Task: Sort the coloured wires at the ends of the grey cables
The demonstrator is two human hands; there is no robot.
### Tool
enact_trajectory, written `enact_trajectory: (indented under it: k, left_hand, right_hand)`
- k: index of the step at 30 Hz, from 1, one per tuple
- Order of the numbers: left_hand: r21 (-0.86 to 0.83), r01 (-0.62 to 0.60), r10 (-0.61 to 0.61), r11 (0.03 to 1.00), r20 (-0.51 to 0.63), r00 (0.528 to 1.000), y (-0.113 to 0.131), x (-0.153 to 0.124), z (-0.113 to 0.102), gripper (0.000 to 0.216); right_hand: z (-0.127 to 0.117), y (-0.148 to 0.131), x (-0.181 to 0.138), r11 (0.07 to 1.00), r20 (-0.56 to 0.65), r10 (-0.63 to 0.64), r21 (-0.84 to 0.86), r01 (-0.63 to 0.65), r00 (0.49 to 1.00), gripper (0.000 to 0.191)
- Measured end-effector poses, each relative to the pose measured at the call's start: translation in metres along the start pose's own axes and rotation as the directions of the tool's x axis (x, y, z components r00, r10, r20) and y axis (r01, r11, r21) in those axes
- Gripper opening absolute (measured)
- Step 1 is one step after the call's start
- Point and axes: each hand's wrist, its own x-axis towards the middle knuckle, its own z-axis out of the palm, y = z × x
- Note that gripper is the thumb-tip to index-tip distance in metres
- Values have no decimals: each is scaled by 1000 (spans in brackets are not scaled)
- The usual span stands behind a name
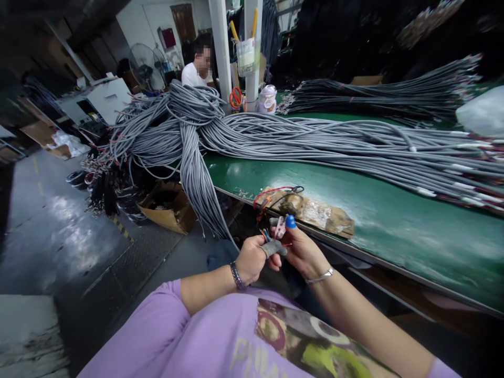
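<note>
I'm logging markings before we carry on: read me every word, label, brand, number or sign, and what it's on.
"P...": purple shirt; the other letters are too distorted and cut off to read surely.
Cup on the post: marking too blurred.
Lidded jar: print too small.
Held wires: nothing readable.
No number or sign can be read.

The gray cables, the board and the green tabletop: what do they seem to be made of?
Gray cables: probably plastic sheaths, satin, judging by soft highlights and smooth bends.
Board: apparently worn wood, brown and rough-edged; its shiny patch may be tape.
Green tabletop: perhaps plastic or paint, glossy with reflections.
</note>
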Motion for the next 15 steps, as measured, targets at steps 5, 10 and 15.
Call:
enact_trajectory:
  k: [5,10,15]
  left_hand:
    - [-4,-16,16,1000,-6,1000,0,0,-1,46]
    - [-7,-42,42,999,-13,999,-3,-7,-7,47]
    - [69,-143,143,987,9,990,-7,-11,-15,49]
  right_hand:
    - [1,0,-1,992,-157,16,128,4,987,45]
    - [-8,0,-5,986,-160,33,164,-6,987,48]
    - [-17,0,-10,988,-70,56,147,-45,996,51]
